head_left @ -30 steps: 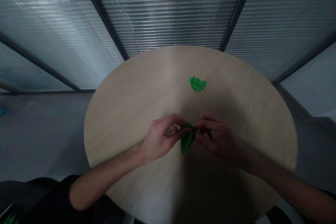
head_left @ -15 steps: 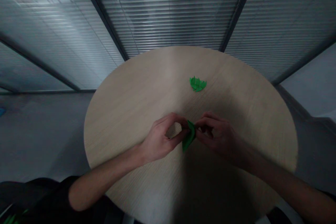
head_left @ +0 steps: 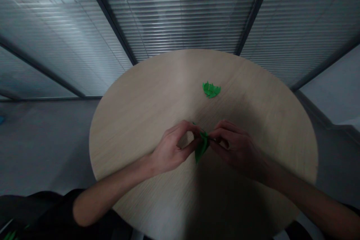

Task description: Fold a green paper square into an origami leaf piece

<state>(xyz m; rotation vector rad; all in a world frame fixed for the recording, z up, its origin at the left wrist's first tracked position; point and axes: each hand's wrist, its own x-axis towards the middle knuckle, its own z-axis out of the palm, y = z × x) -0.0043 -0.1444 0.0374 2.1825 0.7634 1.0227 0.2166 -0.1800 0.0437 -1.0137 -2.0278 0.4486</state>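
Observation:
Both hands meet over the middle of a round wooden table [head_left: 135, 120]. My left hand [head_left: 173, 148] pinches one side of a small folded green paper piece [head_left: 201, 148] with thumb and fingers. My right hand [head_left: 234, 146] pinches its other side, fingers curled. The paper hangs between the fingertips with its point down, just above the tabletop. Farther back on the table lies a small cluster of green folded paper pieces [head_left: 211, 89], untouched.
Glass walls with closed horizontal blinds [head_left: 180, 11] and dark frames stand behind the table. Grey floor [head_left: 42, 146] shows at the left. The table's near edge runs close to my body.
The green paper has narrowed slightly between my fingertips as both hands worked it. The hands stayed in nearly the same place. The green cluster has not moved.

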